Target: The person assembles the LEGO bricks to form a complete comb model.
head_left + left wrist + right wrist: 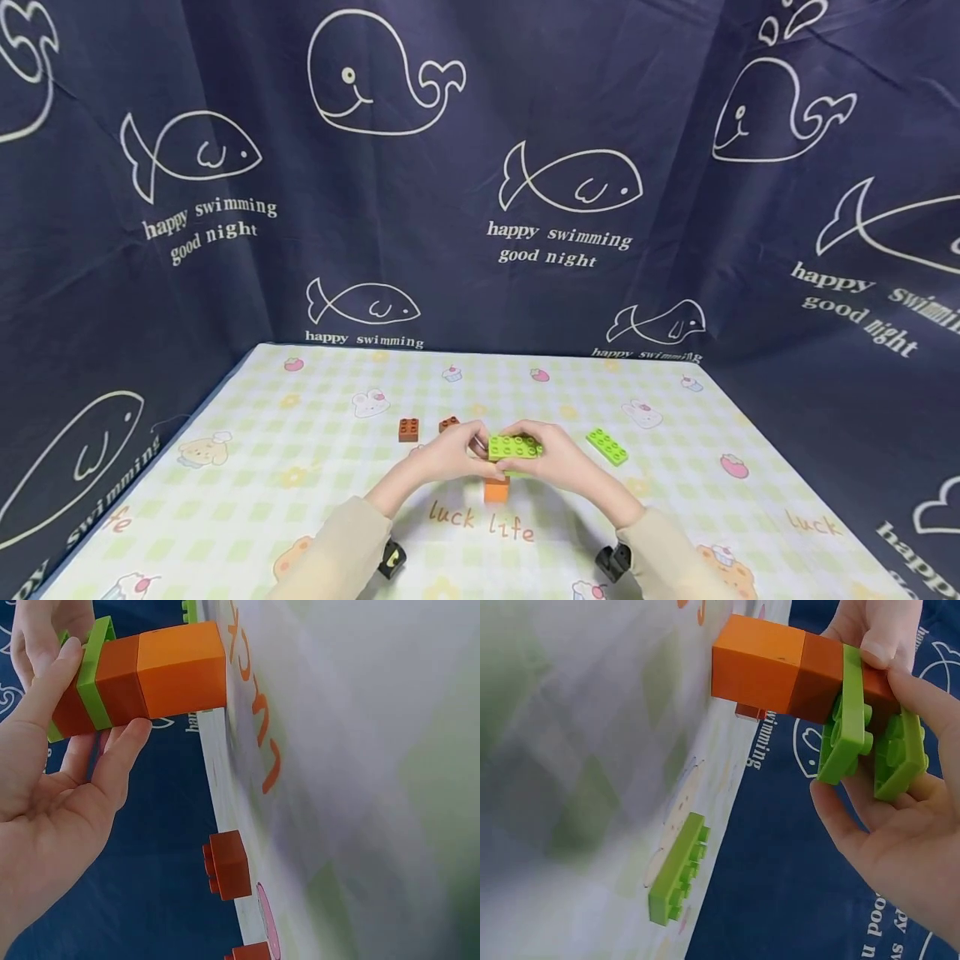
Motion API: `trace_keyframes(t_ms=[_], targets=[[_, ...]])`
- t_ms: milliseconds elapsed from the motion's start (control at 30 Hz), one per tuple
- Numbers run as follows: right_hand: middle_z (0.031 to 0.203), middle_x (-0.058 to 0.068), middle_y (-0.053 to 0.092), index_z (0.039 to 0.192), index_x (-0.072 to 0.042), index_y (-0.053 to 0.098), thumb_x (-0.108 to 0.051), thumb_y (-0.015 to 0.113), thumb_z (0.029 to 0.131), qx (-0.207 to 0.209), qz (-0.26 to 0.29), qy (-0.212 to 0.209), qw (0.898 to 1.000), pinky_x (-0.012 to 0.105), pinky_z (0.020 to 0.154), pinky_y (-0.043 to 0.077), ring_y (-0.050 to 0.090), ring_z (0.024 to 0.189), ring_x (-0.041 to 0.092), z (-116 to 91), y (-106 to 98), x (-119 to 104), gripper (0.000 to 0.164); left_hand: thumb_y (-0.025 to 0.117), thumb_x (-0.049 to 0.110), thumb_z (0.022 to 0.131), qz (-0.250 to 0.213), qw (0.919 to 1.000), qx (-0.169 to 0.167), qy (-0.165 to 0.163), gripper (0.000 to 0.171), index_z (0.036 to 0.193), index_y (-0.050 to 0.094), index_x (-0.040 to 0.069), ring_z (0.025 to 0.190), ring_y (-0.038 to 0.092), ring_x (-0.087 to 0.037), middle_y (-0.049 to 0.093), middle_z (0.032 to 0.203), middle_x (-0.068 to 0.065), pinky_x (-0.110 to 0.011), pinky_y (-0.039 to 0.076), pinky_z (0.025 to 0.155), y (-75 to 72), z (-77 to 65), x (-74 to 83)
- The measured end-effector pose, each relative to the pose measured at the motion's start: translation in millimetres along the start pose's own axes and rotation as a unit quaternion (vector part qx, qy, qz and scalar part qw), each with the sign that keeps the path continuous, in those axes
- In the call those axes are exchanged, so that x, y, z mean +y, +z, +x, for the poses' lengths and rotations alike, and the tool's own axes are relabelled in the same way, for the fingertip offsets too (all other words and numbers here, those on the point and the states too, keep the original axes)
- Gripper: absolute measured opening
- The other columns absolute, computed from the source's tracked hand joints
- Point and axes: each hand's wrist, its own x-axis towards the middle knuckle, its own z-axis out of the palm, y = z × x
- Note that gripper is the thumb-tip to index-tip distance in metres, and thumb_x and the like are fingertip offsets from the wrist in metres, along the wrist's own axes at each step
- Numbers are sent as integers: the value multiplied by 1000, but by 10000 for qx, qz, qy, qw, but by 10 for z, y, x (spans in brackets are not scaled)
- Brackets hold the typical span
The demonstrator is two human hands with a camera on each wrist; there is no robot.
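A tower of toy building bricks stands on the table between the hands. Its base is an orange block (184,669); above it come a reddish-brown brick (120,680), a green plate (845,712), a second brown brick and a top green plate (513,447). The two green plates jut out toward the right side. My left hand (453,454) grips the tower's upper part from the left, thumb on one side and fingers on the other. From the right, my right hand (558,454) holds the top green plate between thumb and fingers.
Two loose brown bricks, one nearer the left (408,430) and another partly behind the left hand (447,423), lie farther back. A loose green plate (607,447) lies right of the right hand. Dark blue printed curtains (465,208) surround the cloth-covered table (247,500).
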Motion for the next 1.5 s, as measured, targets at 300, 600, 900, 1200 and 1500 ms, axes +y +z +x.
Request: trace_keyframes(t_ms=[300, 600, 900, 1200, 1500], targets=[[93, 0, 67, 108, -12, 65, -36, 76, 77, 111, 130, 139, 9998, 20, 65, 47, 54, 73, 5, -20, 26, 48, 41, 78, 29, 76, -205, 9991, -58, 359, 32, 89, 53, 13, 87, 60, -7, 63, 90, 6, -17, 51, 76, 9, -18, 24], [91, 0, 67, 107, -10, 65, -35, 76, 77, 167, 206, 131, 9996, 20, 64, 47, 54, 72, 5, -24, 29, 52, 41, 78, 33, 75, -133, 9990, 10, 435, 32, 90, 56, 15, 87, 61, -8, 63, 91, 5, -16, 52, 77, -8, -30, 31], [88, -1, 65, 105, -11, 65, -35, 76, 77, 229, 192, 69, 9995, 20, 63, 47, 53, 71, 4, -22, 33, 44, 38, 78, 26, 76, -119, 9989, -7, 460, 40, 107, 60, 8, 82, 63, -9, 65, 98, -3, -18, 53, 75, -132, -57, 40], [87, -3, 64, 104, -11, 65, -35, 76, 77, 222, 135, 72, 9996, 20, 65, 46, 53, 71, 4, -11, 21, 52, 38, 75, 23, 80, -56, 9992, 35, 386, 32, 103, 62, 4, 85, 65, -13, 67, 101, -11, -24, 53, 80, -291, -82, -19], [87, -4, 64, 104, -13, 65, -36, 76, 77, 238, 89, 27, 9997, 20, 67, 46, 53, 73, 4, -3, 28, 78, 37, 75, 21, 79, -147, 9978, 472, 446, 30, 101, 63, 6, 85, 64, -15, 67, 97, -13, -20, 53, 78, -430, -93, -119]])
